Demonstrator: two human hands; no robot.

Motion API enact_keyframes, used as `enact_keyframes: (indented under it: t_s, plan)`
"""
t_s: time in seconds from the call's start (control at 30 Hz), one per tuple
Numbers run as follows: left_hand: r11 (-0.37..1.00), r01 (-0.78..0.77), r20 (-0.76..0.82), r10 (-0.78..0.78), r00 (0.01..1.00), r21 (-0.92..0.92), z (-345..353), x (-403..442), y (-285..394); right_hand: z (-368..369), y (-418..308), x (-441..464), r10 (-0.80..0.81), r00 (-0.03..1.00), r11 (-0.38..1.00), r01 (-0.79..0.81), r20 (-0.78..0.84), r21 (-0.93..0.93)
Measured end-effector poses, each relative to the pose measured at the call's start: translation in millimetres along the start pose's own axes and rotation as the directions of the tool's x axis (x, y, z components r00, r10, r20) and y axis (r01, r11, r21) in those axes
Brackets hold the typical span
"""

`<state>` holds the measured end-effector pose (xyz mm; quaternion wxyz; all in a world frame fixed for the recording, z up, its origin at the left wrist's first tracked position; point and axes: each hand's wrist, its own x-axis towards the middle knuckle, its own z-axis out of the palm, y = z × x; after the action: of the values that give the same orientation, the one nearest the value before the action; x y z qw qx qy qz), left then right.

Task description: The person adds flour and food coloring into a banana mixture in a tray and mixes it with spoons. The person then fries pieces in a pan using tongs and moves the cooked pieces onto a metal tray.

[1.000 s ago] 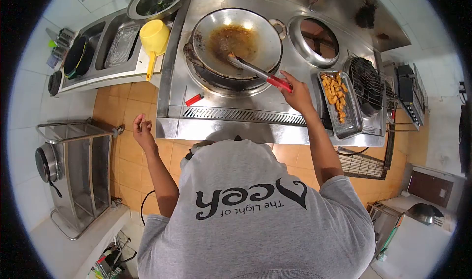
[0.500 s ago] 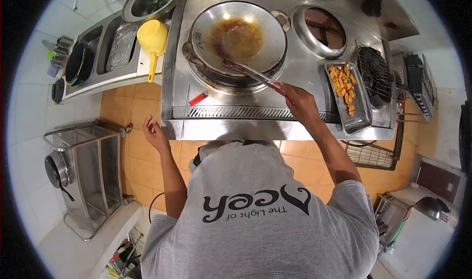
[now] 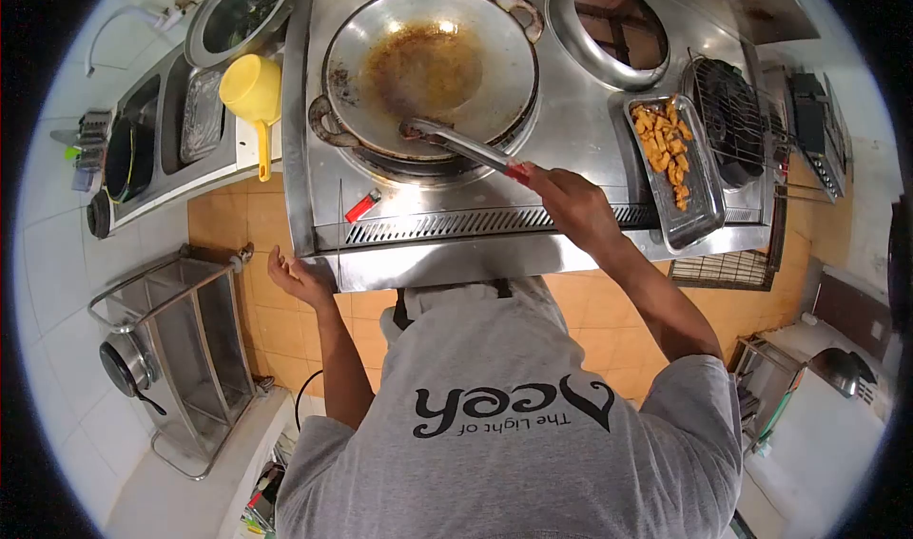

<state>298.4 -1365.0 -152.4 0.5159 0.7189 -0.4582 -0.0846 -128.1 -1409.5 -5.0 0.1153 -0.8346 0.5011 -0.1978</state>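
Observation:
My right hand (image 3: pixel 575 210) is closed around the red handle end of metal tongs (image 3: pixel 466 144). The tongs slant over the near rim of a large wok (image 3: pixel 344 59), and their tips are inside it, close to the near left wall. Brownish oil (image 3: pixel 425 67) lies in the bottom of the wok. Whether the tips grip anything is not clear. Beside the stove's front left corner is my left hand (image 3: pixel 301 279), fingers loosely apart and holding nothing. A red lighter (image 3: pixel 362 206) lies on the stove top between the wok and the front vent slots.
A metal tray (image 3: pixel 699 223) with fried pieces (image 3: pixel 663 149) stands right of the wok, near a ring-shaped burner (image 3: pixel 561 40) and a wire grill rack (image 3: pixel 737 111). At left are a yellow dipper (image 3: pixel 250 87), a metal basin (image 3: pixel 200 40) and a sink (image 3: pixel 171 154).
The view has turned slightly, shifting the wok left in the picture. My left hand is nearer the stove's corner. The tongs stay in my right hand, tips still in the wok.

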Motion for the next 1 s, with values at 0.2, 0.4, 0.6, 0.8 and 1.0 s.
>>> enact_keyframes:
  t_s: [0.2, 0.4, 0.6, 0.8, 1.0]
  plan:
    - [0.999, -0.015, -0.024, 0.015, 1.000, 0.032, 3, -3, -2, -15, 23, 9, -0.029, 0.998, 0.995, 0.022, 0.063, 0.102]
    - [0.998, 0.003, -0.052, 0.000, 0.999, 0.063, 8, 0, 2, -16, 41, 25, -0.042, 0.985, 0.989, 0.016, 0.168, 0.149]
    - [0.995, 0.027, -0.012, -0.026, 1.000, 0.094, 5, 0, 0, -23, 55, 34, -0.095, 0.990, 0.983, 0.077, 0.106, 0.164]
    - [0.997, 0.027, -0.019, -0.026, 0.999, 0.066, 8, 1, -2, -78, 50, 45, -0.149, 0.988, 0.983, 0.144, 0.036, 0.115]
    - [0.993, 0.034, -0.018, -0.032, 0.999, 0.110, 7, 3, -2, -153, 27, 35, -0.117, 0.988, 0.986, 0.128, -0.105, 0.108]
